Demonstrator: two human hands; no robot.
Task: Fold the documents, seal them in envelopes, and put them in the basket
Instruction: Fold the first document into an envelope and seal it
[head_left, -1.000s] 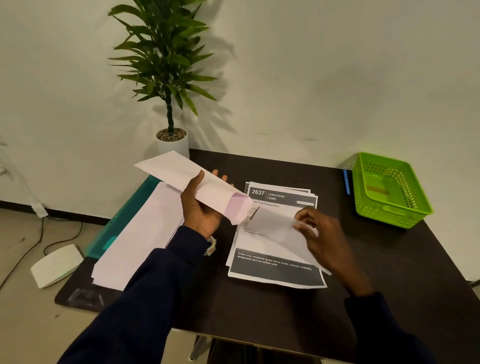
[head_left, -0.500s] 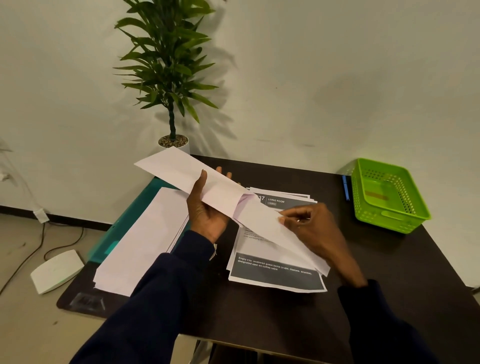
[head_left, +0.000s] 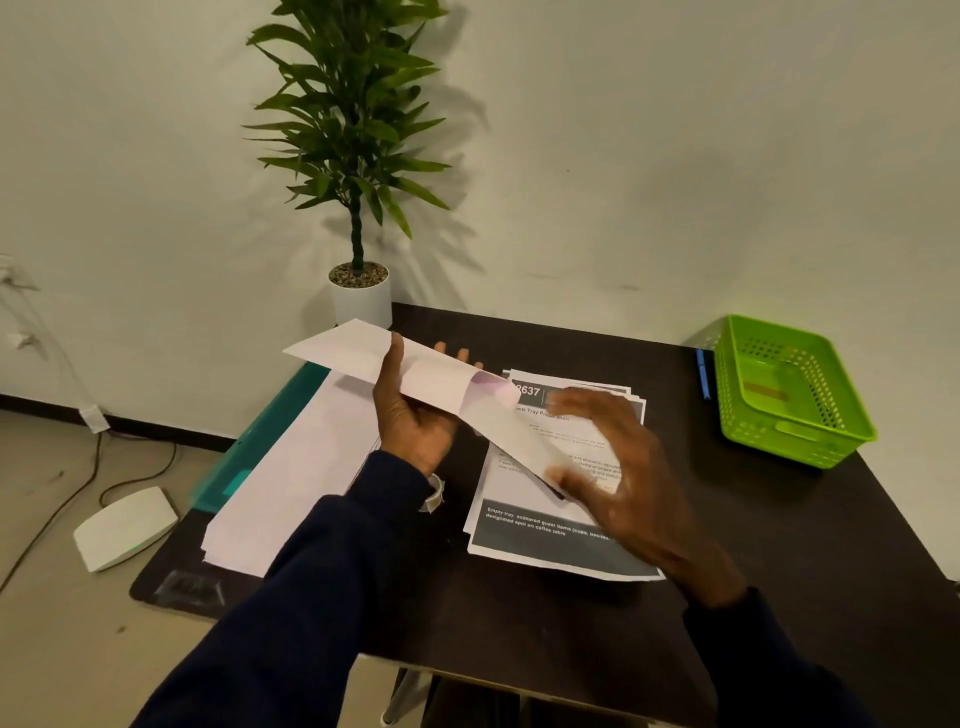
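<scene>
To the left of the left hand's grip, a stack of blank white envelopes (head_left: 291, 467) is lying on the dark table (head_left: 831, 545), overlapping a teal folder (head_left: 260, 441); it is probably sitting there so the next envelope is within easy reach. The left hand (head_left: 415, 421) is pinching a white envelope (head_left: 395, 358) between thumb on top and fingers underneath, holding it lifted off the table with its open mouth, showing a pinkish lining, turned toward the right hand. A folded document (head_left: 524, 441) is sticking out of that mouth, slanting down to the right. The right hand (head_left: 618, 467) is blurring with motion at the document's lower end; it appears to be pushing the paper in, but I cannot tell whether its fingers are closed on it. Below both hands, a pile of printed sheets (head_left: 561, 545) is waiting, reading "637" in bold, partly "est Tray Preparation", and on the dark band "Empty tray, scattered guest items (cups…" and "designated spot on coffee table". Well to the right of the grips, the green basket (head_left: 795, 441) is standing near the table's far corner, a blue pen (head_left: 702, 374) just beside it.
</scene>
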